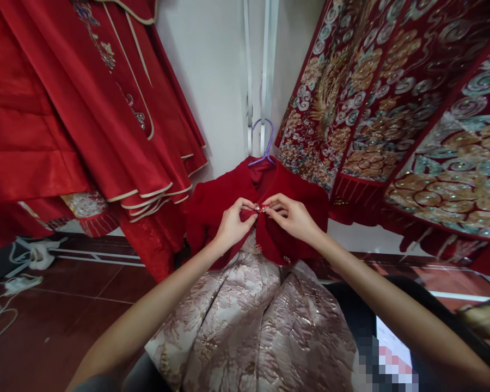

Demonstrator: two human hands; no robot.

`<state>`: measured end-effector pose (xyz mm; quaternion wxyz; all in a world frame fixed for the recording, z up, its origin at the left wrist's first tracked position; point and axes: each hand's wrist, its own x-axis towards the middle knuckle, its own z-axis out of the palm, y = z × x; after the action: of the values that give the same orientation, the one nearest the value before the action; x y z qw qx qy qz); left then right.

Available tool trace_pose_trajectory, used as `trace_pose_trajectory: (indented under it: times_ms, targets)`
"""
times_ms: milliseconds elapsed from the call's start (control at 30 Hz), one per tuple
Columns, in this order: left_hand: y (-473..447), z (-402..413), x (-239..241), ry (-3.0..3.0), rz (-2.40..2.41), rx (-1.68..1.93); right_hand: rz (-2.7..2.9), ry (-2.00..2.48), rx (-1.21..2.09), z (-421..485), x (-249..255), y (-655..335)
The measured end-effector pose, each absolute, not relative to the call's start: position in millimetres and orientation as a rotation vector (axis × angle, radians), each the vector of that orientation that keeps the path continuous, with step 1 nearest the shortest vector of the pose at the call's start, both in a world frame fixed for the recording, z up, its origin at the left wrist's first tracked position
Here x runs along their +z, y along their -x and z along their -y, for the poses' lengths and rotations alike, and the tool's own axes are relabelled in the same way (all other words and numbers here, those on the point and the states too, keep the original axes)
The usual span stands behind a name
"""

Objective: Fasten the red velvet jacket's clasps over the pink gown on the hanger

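A short red jacket [220, 204] hangs on a purple hanger [265, 159] in front of me. Below it, a pale pink brocade skirt [245, 326] with metallic threads spreads toward my lap. At the jacket's front edges, my left hand [237, 222] pinches one side of a small shiny clasp [259, 209]. From the other side my right hand [291, 216] pinches it too, the fingertips of both hands almost meeting. Whether the clasp's halves are joined is too small to tell. More small ornaments [286, 260] sit lower on the jacket's front edge.
Red satin garments [118, 120] with pale piping hang at the left. Heavily embroidered red garments [375, 109] hang at the right. A white metal rack post [268, 65] stands behind the hanger. White cables [0, 310] and a power strip [23, 283] lie on the tiled floor [93, 305].
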<state>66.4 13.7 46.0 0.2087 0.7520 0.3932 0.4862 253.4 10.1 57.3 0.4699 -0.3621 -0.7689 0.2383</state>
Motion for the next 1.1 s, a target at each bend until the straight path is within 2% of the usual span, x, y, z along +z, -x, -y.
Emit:
trace_pose_trajectory:
  times_ms: [333,1100]
  targets:
    - [-70,-3,61,-2.376,-1.255,1.276,1.849,0.901,0.423,-6,60,-247]
    - [-86,-11,83,-2.615,-1.335,0.984,1.899,0.815,0.628,-19,60,-265]
